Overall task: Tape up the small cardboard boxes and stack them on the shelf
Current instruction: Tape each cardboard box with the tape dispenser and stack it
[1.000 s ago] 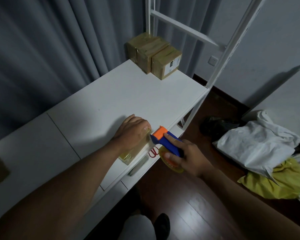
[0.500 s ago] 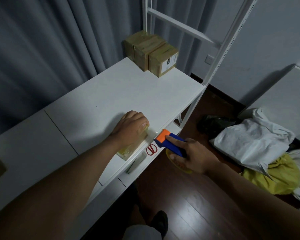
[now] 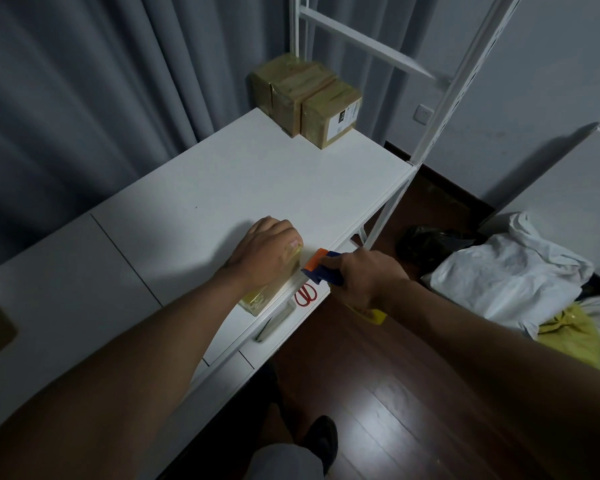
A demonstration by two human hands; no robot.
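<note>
A small cardboard box [image 3: 257, 299] wrapped in glossy tape lies at the front edge of the white shelf top [image 3: 243, 181]. My left hand [image 3: 265, 252] lies over it with curled fingers, holding it down. My right hand [image 3: 361, 275] grips a blue and orange tape dispenser [image 3: 321, 268] just right of the box, at the shelf edge. The yellowish tape roll [image 3: 371, 311] shows below that hand. Three taped boxes [image 3: 305, 98] stand side by side at the far back corner of the shelf.
Red scissors [image 3: 305, 295] and a dark flat item [image 3: 274, 322] lie on the lower ledge. White uprights [image 3: 465, 67] frame the shelf. A white bag [image 3: 506, 271], a yellow bag [image 3: 568, 337] and a black bag [image 3: 430, 244] sit on the wooden floor at right. Grey curtains hang behind.
My right hand has turned over the dispenser so its back faces up, and stays close to the box's right end. My left hand stays on the box.
</note>
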